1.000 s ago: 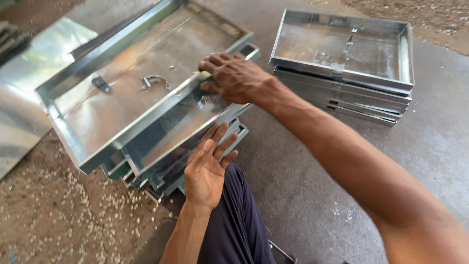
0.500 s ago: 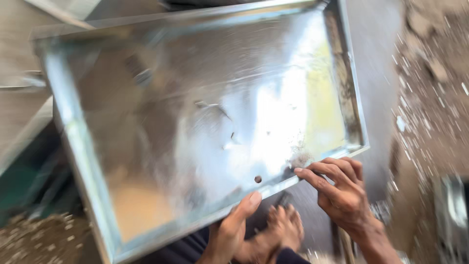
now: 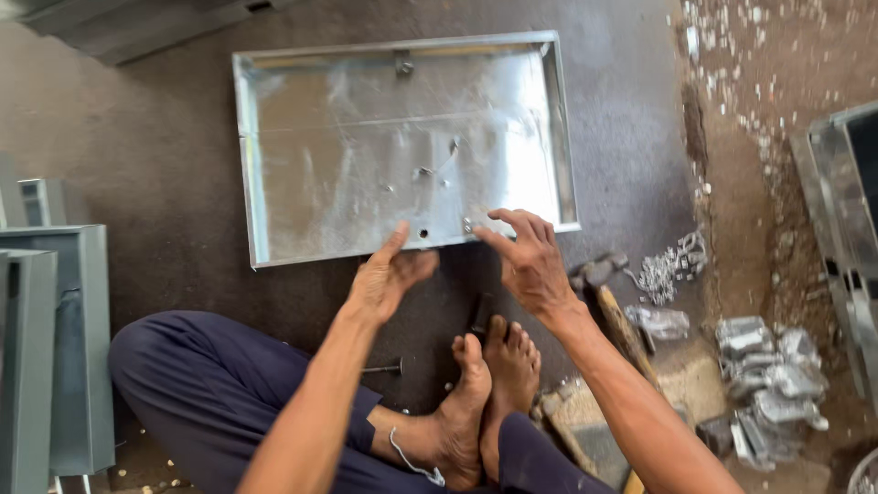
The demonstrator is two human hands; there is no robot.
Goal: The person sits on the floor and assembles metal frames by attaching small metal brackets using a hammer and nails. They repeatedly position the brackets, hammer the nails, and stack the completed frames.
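On the dark, gritty floor in front of the seated person lies a shallow rectangular tray point(image 3: 366, 174) of galvanised sheet metal, its surface dull silver with a mottled sheen, its four edges folded up into low walls. A small bracket sits at the middle of its far wall, and a few small holes and fittings dot the flat bottom.

The left hand point(image 3: 389, 273) rests at the tray's near edge, thumb raised against the rim, fingers loosely curled and gripping nothing. The right hand point(image 3: 526, 261) hovers just beside it over the same edge, fingers spread and slack, tips touching or almost touching the metal near a small round fitting; I cannot tell which.

Bare feet point(image 3: 489, 384) are tucked together below the hands, between legs in dark blue trousers point(image 3: 210, 384). To the right, a hammer point(image 3: 613, 311) with a worn wooden handle lies on the ground, near a heap of small shiny metal pieces point(image 3: 672, 265) and a pile of bent bright clips point(image 3: 768, 375). Grey folded metal sections point(image 3: 55, 338) stand at the left.

Half a second ago the tray was tipped up close, filling the view and blurred with movement, both hands under its lower edge. It now lies flat and still on the floor, and the hands have loosened off it.
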